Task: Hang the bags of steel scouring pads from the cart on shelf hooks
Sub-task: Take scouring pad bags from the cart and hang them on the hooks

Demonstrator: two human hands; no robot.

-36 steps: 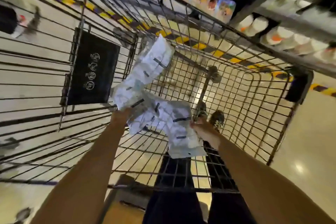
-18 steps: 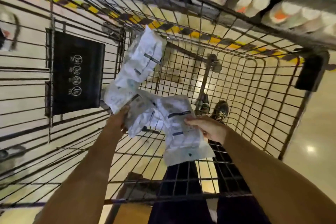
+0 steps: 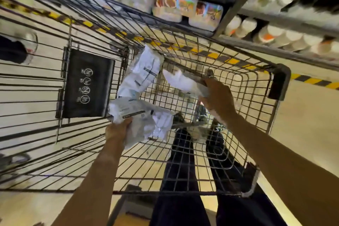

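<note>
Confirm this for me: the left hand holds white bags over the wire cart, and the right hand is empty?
Not quite. The head view shows the right hand gripping a white bag of its own, not empty. The left hand does hold white bags over the wire cart.

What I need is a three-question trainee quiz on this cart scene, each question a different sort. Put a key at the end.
1. True or false: the right hand is empty.
2. The black placard is: A) on the cart wall; B) on the floor; C) in the left hand.
3. How many hands grip a bag?

Key
1. False: its fingers grip a white bag.
2. A.
3. Two: the left hand grips a printed bag as well.
</note>
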